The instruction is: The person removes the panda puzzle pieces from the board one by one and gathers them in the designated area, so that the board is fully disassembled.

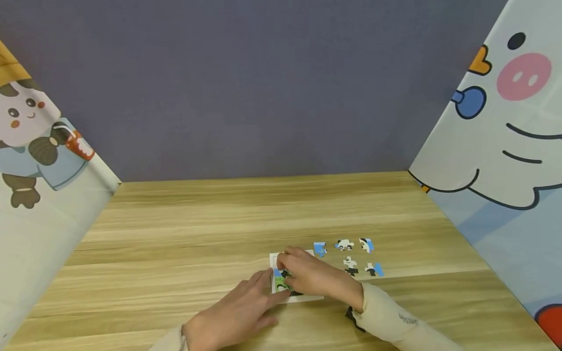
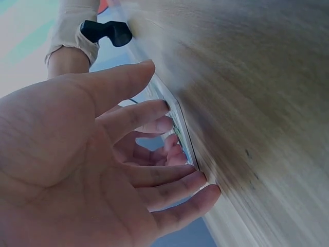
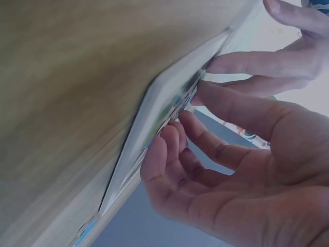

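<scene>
A small white puzzle board [image 1: 275, 260] lies on the wooden table [image 1: 184, 229], mostly covered by both hands. Blue, green and black pieces [image 1: 281, 283] show inside it between the hands. My left hand [image 1: 246, 312] lies flat with straight fingers [image 2: 169, 177] touching the board's left edge [image 2: 177, 121]. My right hand [image 1: 309, 274] reaches over the board from the right, its bent fingertips [image 3: 169, 136] pressing on the pieces in the board [image 3: 154, 116]. I cannot see any piece pinched.
Several loose puzzle pieces [image 1: 350, 265] lie in two rows just right of the board, blue, white and black. A grey wall stands behind the table, with cartoon-printed panels on the left [image 1: 39, 161] and right [image 1: 505, 146]. A black strap [image 2: 110, 32] sits on the right sleeve.
</scene>
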The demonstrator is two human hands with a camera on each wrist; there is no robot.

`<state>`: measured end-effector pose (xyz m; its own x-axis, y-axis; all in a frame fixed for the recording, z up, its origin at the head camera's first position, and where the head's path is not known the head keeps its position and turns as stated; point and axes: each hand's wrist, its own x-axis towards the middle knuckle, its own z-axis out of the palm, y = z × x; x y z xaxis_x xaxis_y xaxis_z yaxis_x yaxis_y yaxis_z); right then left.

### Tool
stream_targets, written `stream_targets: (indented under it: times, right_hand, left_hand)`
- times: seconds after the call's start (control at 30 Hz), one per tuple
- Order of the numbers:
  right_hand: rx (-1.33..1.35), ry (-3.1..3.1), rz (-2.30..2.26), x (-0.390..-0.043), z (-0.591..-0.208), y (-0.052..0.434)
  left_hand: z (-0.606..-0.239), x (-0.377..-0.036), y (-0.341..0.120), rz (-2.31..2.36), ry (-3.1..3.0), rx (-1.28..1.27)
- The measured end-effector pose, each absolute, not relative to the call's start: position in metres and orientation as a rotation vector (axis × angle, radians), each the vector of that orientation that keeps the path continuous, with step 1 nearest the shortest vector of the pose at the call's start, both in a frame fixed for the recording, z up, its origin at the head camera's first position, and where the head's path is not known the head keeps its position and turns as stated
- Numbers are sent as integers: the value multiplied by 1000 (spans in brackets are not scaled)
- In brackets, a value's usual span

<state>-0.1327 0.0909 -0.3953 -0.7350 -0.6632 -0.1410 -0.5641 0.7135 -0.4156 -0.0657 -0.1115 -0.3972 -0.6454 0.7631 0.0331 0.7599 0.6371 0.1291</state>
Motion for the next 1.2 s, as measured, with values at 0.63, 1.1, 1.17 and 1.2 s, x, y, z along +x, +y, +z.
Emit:
stream_targets:
  times: [0.63,1.1,1.17,1.2]
  right_hand:
    - [-1135,2733,-537,-131,-394,90]
    - [-1124,2608,-774,-132,-390,100]
    - [-1105,2608,-800,-132,-389,104]
    - [-1084,2604,-819,-132,-387,106]
  left_hand:
    - [-399,-63,-108,117,2836,1249]
    - [-399,-62,-107,121,2870,1256]
    - [-399,-61,-107,108,2863,1241]
    - [-400,-60,-108,101,2858,1233]
